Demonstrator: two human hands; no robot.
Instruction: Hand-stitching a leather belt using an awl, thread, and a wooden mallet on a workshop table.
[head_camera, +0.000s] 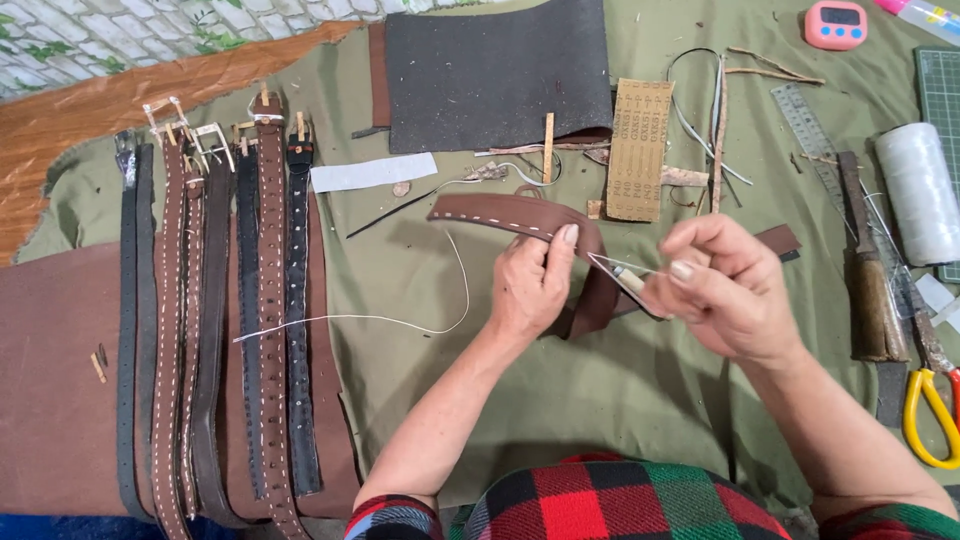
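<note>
Red-and-green plaid sleeves (600, 505) frame the work. Left hand (530, 285) pinches the brown stitched leather strap (520, 218) at bench centre; right hand (715, 285), at three o'clock, is closed on a needle (612, 270). Keep the white thread (400, 320) taut and stitches evenly spaced.

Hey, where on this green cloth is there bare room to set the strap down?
The widest bare cloth lies below the hands, between the row of belts and the awl and yellow scissors. A smaller patch sits left of the left hand, crossed by loose white thread. The top edge around the sandpaper and the right side by the thread spool are crowded.
</note>
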